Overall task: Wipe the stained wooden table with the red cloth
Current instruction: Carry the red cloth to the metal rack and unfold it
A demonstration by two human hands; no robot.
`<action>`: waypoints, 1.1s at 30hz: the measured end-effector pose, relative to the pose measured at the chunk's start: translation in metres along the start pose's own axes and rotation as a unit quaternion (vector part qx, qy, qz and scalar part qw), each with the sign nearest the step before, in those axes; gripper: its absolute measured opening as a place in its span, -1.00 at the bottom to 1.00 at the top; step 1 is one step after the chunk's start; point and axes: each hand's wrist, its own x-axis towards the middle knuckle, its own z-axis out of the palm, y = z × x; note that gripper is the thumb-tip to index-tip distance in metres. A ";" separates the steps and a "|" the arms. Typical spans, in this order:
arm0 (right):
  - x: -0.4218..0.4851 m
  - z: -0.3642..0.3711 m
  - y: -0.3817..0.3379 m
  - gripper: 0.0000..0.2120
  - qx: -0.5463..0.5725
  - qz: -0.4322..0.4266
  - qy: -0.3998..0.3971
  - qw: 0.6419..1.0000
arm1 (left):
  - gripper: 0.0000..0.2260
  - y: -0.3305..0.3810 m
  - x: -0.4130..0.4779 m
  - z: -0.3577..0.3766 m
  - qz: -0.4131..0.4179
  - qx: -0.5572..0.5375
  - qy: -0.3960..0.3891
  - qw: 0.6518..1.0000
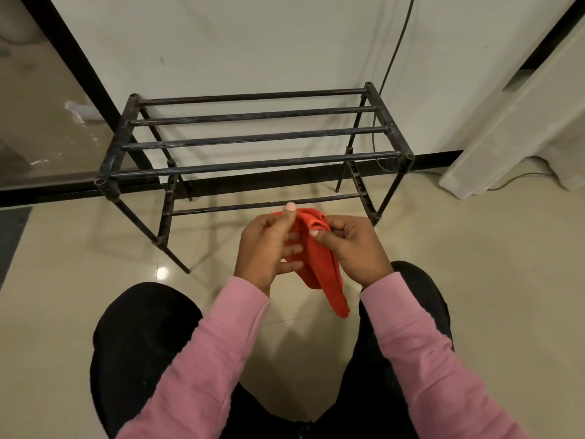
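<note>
Two hands hold the crumpled red cloth [319,264] in the air between the person's knees, above the glossy beige tiled floor [474,248]. The left hand [269,248] has its fingers [292,248] curled against one side of the fabric with the thumb raised at the top edge; the right hand [357,248] pinches the other side closed, and a loose tail hangs down between the pink sleeves [421,359]. No stained wooden bench shows; just ahead stands a black metal rack of parallel bars [253,137], against the pale wall [253,42]. Judging by this, wiping has not begun: the cloth touches no surface and seems to be getting bunched or arranged for use. All the wiping remains.
</note>
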 end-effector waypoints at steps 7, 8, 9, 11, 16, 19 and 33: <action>-0.008 0.004 0.002 -0.83 -0.030 0.043 -0.048 0.997 | -0.87 -0.005 0.001 0.009 0.002 0.080 -0.016 0.997; -0.008 0.004 0.003 -0.82 -0.020 0.051 -0.049 0.997 | -0.88 -0.006 0.001 0.008 -0.004 0.085 -0.016 0.996; -0.008 0.002 0.004 -0.82 -0.005 0.059 -0.051 0.997 | -0.89 -0.006 0.001 0.006 -0.006 0.086 -0.019 0.996; -0.007 -0.003 0.004 -0.83 0.031 0.072 -0.055 0.995 | -0.88 -0.008 0.001 0.001 -0.003 0.085 -0.043 0.995; -0.001 -0.021 0.013 -0.72 0.065 0.101 -0.006 0.993 | -0.84 -0.004 0.005 -0.018 0.025 0.086 -0.088 0.992; 0.009 -0.038 0.025 -0.69 0.082 0.128 0.113 0.982 | -0.83 0.000 0.015 -0.038 0.014 0.016 -0.006 1.000; 0.035 -0.096 0.054 -0.84 -0.046 0.136 0.293 0.945 | -0.82 0.008 0.040 -0.081 0.121 -0.012 0.183 0.976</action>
